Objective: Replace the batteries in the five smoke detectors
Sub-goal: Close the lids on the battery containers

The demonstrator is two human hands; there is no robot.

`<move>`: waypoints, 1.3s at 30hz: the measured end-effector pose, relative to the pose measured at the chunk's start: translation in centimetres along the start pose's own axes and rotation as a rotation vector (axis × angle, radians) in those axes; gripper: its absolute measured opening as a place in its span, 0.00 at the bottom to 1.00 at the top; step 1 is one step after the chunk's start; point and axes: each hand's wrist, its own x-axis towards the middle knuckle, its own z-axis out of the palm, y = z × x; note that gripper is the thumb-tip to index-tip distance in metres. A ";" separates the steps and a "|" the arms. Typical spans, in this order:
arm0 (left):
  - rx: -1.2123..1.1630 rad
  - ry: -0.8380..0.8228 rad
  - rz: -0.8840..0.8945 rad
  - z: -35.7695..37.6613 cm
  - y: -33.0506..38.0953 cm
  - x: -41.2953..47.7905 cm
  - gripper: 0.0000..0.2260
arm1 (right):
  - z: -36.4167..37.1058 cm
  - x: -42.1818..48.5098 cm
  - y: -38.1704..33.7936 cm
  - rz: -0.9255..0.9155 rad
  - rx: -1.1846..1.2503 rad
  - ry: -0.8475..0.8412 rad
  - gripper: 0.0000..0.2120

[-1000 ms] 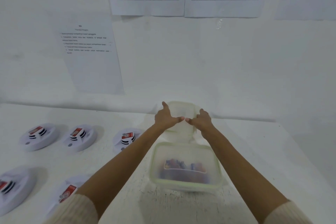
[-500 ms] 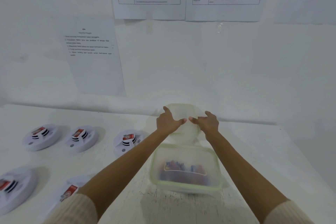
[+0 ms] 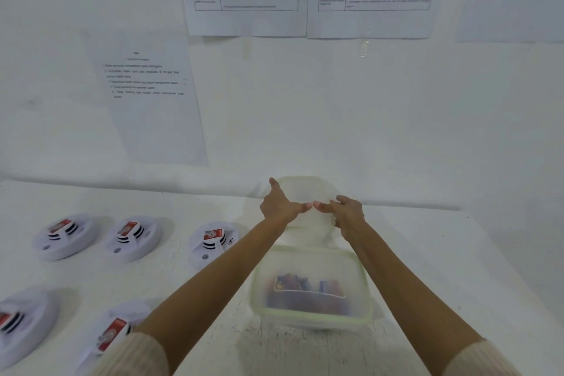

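Smoke detectors — 5, flat, labels up | left hand, right hand grip tub

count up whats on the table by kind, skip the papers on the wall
smoke detectors: 5
plastic boxes: 2, the near box with batteries inside, the far box gripped by the left hand and right hand
total: 7
The batteries are too blurred to count.
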 end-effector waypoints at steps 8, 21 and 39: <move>-0.087 0.029 -0.074 -0.1 -0.7 1.0 0.44 | 0.2 0.9 0.5 0.013 0.028 0.001 0.38; -0.063 -0.177 0.114 -1.4 -0.2 0.8 0.38 | -0.6 1.3 -2.3 -0.285 -0.786 -0.327 0.44; 0.380 -0.282 0.192 -3.4 -2.9 2.4 0.25 | -2.7 2.1 0.9 -0.881 -0.778 -0.021 0.13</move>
